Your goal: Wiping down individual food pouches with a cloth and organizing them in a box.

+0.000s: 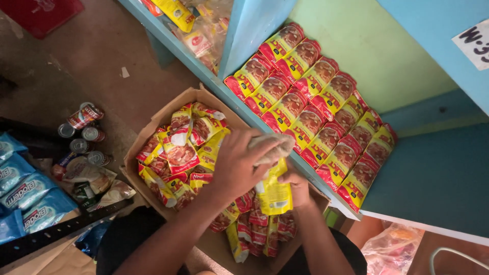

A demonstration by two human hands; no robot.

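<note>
My left hand (237,165) is closed around a beige cloth (272,146) and presses it on the top of a yellow and red packet (273,196). My right hand (297,187) grips that packet from the right side, holding it upright over an open cardboard box (153,125). The box is filled with several loose packets of the same kind (178,153). Just beyond my hands, two neat rows of matching packets (316,112) lie on a blue shelf (433,178).
Several tins (84,133) stand and lie on the brown floor to the left of the box. Blue pouches (25,191) are stacked at the far left. Another shelf bay at the top holds bagged goods (201,35). A clear plastic bag (392,247) sits at the lower right.
</note>
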